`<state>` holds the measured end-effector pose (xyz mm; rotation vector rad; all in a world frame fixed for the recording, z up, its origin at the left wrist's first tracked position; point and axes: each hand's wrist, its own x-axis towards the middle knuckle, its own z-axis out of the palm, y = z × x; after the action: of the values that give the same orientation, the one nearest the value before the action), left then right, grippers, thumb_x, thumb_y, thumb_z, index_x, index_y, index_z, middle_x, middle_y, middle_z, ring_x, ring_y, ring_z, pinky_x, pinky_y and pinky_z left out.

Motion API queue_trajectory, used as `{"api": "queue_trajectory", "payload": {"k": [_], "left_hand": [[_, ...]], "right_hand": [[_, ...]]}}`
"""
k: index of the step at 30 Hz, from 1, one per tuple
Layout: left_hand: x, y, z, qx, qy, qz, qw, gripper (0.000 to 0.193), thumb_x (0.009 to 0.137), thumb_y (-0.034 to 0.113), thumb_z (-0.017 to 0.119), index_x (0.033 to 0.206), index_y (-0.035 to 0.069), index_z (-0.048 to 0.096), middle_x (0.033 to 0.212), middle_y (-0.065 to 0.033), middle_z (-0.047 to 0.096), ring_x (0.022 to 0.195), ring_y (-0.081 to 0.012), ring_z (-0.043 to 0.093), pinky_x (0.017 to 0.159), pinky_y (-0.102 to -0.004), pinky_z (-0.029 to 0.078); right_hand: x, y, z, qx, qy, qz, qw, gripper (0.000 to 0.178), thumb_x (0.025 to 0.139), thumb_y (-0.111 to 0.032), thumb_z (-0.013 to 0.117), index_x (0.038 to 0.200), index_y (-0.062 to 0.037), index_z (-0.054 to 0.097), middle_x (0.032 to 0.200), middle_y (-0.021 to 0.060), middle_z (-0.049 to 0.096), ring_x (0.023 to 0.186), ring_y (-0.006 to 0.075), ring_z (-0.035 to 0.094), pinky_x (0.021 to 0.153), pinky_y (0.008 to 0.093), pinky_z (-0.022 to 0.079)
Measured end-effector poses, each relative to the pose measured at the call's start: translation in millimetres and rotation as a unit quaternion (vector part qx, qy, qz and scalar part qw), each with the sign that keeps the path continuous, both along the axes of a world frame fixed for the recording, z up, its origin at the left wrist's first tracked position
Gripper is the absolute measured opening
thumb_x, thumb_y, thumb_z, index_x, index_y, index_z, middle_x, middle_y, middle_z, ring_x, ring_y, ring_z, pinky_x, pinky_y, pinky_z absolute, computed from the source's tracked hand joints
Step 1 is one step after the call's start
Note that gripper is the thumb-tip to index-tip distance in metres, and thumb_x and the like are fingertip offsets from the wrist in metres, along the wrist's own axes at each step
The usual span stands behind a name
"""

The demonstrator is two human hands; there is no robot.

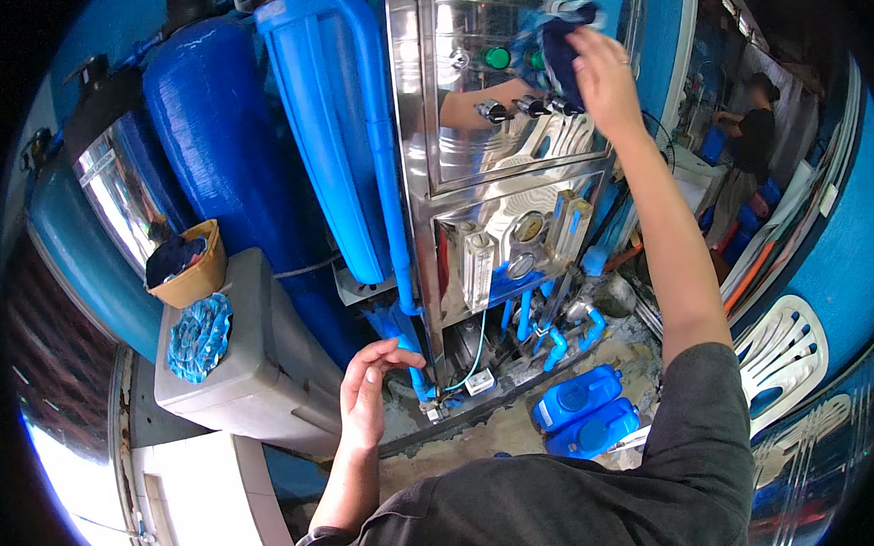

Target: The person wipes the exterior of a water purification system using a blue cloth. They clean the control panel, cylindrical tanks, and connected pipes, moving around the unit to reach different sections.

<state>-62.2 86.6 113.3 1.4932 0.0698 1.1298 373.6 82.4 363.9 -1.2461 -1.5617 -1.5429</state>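
Note:
My right hand [607,82] is raised at the upper right and presses a dark blue cloth [561,55] to the shiny front of a steel cabinet [414,129]. The cloth is slightly blurred, and it hides part of the panel. Green push buttons [496,58] and black selector knobs [492,110] sit just left of and below it. Lower on the panel are flow meters [478,270] and a round gauge [528,228]. My left hand [366,389] hangs in the air left of the cabinet's base, its fingers loosely bent and holding nothing.
Tall blue tanks [210,117] and a blue filter housing [321,133] stand left. A basket [191,272] and a patterned blue cloth [200,337] rest on a grey bin [267,375]. Blue jugs [581,400], pipes [555,351] and a white chair [796,347] are lower right. Another person [752,137] stands back right.

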Motion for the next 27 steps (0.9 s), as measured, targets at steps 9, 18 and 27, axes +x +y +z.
{"api": "queue_trajectory", "payload": {"k": [9,18,27], "left_hand": [[-25.6,3.1,-0.1,-0.002,-0.003,0.007,1.000,0.044,0.101,0.034,0.041,0.126,-0.002,0.048,0.104,-0.0178,0.064,0.101,-0.0267,0.061,0.094,-0.0400,0.043],[-13.0,11.1,-3.9,-0.005,-0.015,-0.017,1.000,0.042,0.102,0.031,0.041,0.126,-0.001,0.049,0.105,-0.0170,0.064,0.103,-0.0255,0.061,0.096,-0.0393,0.042],[10.8,15.6,-7.5,-0.021,-0.021,-0.014,0.999,0.039,0.102,0.029,0.040,0.127,0.000,0.049,0.104,-0.0164,0.064,0.103,-0.0248,0.061,0.096,-0.0389,0.042]], "right_hand": [[5.3,31.9,5.8,0.103,0.141,-0.148,0.973,0.045,0.092,-0.031,0.053,0.126,-0.0013,0.053,0.131,0.0181,0.053,0.124,0.0367,0.046,0.105,0.0470,0.034],[35.6,25.1,35.3,0.057,0.135,-0.144,0.979,0.055,0.094,-0.033,0.048,0.142,-0.0080,0.039,0.148,0.0172,0.036,0.138,0.0398,0.029,0.112,0.0502,0.024],[62.7,29.6,47.0,0.124,0.153,-0.090,0.976,0.054,0.091,-0.012,0.053,0.143,-0.0147,0.038,0.149,0.0177,0.034,0.137,0.0412,0.031,0.110,0.0481,0.030]]}}
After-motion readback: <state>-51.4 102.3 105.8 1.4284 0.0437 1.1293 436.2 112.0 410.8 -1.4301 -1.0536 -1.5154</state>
